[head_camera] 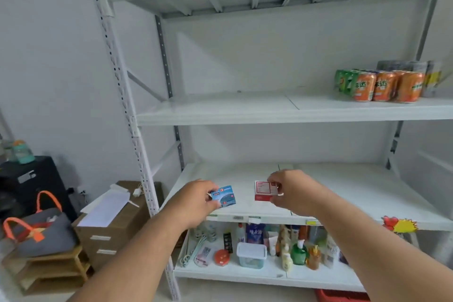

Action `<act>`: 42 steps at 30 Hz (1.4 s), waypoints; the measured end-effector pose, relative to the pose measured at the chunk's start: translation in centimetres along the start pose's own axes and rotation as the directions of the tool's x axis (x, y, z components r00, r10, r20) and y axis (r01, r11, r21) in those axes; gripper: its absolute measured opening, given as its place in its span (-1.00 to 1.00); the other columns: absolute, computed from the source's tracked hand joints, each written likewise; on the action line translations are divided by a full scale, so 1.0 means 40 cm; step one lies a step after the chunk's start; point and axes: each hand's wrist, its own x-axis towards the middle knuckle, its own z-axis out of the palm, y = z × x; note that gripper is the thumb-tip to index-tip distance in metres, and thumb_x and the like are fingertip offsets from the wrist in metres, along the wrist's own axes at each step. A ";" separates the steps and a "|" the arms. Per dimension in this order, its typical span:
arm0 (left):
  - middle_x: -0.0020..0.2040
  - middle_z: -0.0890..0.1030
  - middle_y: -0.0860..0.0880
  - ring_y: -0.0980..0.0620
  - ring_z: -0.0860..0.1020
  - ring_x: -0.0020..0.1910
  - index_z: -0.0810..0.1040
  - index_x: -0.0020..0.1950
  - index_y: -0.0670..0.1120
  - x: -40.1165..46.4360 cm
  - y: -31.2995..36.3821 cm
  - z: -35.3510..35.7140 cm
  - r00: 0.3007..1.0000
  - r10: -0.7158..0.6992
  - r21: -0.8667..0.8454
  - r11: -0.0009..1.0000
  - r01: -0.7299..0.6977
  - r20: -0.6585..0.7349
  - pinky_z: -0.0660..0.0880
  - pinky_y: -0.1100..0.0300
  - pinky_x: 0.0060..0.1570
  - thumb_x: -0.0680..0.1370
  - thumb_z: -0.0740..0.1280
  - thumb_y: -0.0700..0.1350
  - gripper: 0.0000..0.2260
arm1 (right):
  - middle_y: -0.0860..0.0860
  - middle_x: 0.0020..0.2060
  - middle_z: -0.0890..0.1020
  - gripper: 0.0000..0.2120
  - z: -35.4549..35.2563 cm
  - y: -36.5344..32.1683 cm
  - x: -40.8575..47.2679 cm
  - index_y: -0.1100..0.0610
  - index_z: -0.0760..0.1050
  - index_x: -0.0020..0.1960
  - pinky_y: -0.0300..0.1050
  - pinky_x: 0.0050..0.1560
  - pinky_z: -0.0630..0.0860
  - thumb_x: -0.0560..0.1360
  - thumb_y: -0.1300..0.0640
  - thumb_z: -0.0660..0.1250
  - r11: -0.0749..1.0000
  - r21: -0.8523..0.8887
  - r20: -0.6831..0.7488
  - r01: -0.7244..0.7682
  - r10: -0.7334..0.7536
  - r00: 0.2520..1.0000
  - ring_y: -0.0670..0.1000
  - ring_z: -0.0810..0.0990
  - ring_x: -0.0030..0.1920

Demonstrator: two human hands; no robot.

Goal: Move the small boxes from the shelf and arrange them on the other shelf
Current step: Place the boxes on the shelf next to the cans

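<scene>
Two small boxes are in view, one per hand: a blue box (224, 196) pinched in the left hand (196, 200) and a red-and-white box (264, 191) pinched in the right hand (294, 191). Both are held over the front part of the lower white shelf (355, 193); whether either box touches the shelf surface cannot be told. The left hand's thumb and fingers close narrowly on the blue box's left edge, with its printed face tilted up toward the camera. The right hand grips the red-and-white box at its right end, fingers over the top and thumb underneath. Both forearms reach forward from the bottom of the picture and converge toward the shelf's front edge, the hands near each other but apart. On the middle shelf (245, 108), at its right end, stands a cluster of drink cans: three orange cans (384, 86) in front, green cans (345, 81) to their left whose number is unclear, and silver-grey cans (416, 68) behind. The bottom shelf (245, 274) carries many bottles and a clear lidded container (251, 255), too crowded to count
</scene>
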 end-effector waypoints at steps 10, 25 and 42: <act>0.10 0.54 0.02 0.10 0.56 -0.01 0.58 0.25 -0.01 0.337 0.206 -0.028 0.981 0.157 0.041 0.987 -0.154 -0.111 0.43 0.24 0.03 0.54 0.37 -0.06 -0.72 | -0.08 -0.17 0.60 -0.87 -0.232 0.219 0.172 -0.04 0.58 -0.02 0.07 -0.10 0.62 0.42 0.02 0.38 0.999 0.014 -0.135 0.030 -0.028 0.990 0.00 0.59 -0.16; 0.12 0.51 0.05 0.05 0.55 0.04 0.56 0.26 0.04 0.841 0.226 -0.083 0.951 0.269 0.055 0.963 -0.264 -0.150 0.50 0.12 0.08 0.58 0.30 -0.05 -0.75 | -0.03 -0.11 0.65 -0.81 -0.358 0.363 0.569 0.01 0.62 0.08 0.04 -0.02 0.60 0.46 0.08 0.38 0.998 -0.041 -0.248 -0.046 0.035 0.968 0.07 0.60 -0.10; -0.04 0.64 -0.04 -0.09 0.60 -0.08 0.62 0.14 0.00 1.317 0.170 -0.077 0.966 0.258 0.092 0.963 -0.255 -0.024 0.54 -0.01 -0.02 0.55 0.34 -0.07 -0.82 | -0.08 -0.27 0.55 -0.91 -0.354 0.484 1.056 0.00 0.55 -0.01 -0.18 -0.34 0.42 0.49 0.08 0.40 0.995 -0.064 -0.162 -0.078 0.067 0.984 0.00 0.53 -0.32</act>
